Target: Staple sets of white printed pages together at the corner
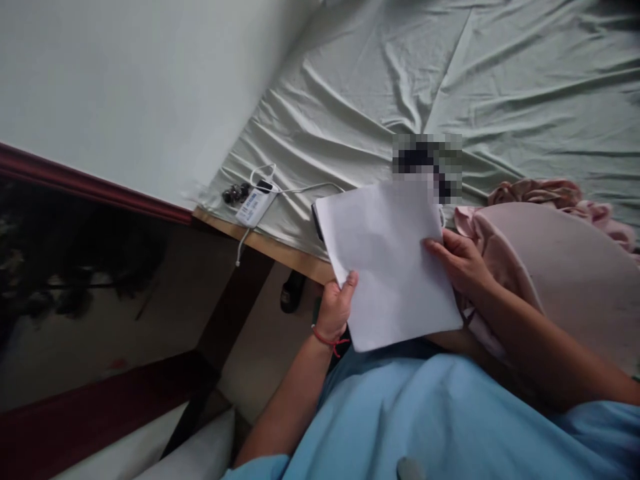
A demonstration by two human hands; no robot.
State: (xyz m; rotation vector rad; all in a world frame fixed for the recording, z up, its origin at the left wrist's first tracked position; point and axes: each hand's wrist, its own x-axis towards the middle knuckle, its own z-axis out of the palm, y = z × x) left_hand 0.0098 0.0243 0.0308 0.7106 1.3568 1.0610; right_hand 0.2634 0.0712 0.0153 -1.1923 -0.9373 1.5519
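Observation:
I hold a blank white sheet of paper (387,260) in front of me with both hands. My left hand (335,308), with a red thread bracelet at the wrist, grips the sheet's lower left edge, thumb on top. My right hand (460,261) pinches the right edge, fingers curled behind the paper. The sheet hangs above the edge of a bed covered in a pale green sheet (400,87). A dark flat object (317,221) peeks out from behind the paper's left side.
A white power bank (256,205) with a white cable and a small dark bundle (236,193) lie near the bed's corner. Pink cloth (550,253) is bunched at my right. The bed's wooden edge (270,248), a dark shoe (292,292) on the floor and a pale wall (125,87) are at left.

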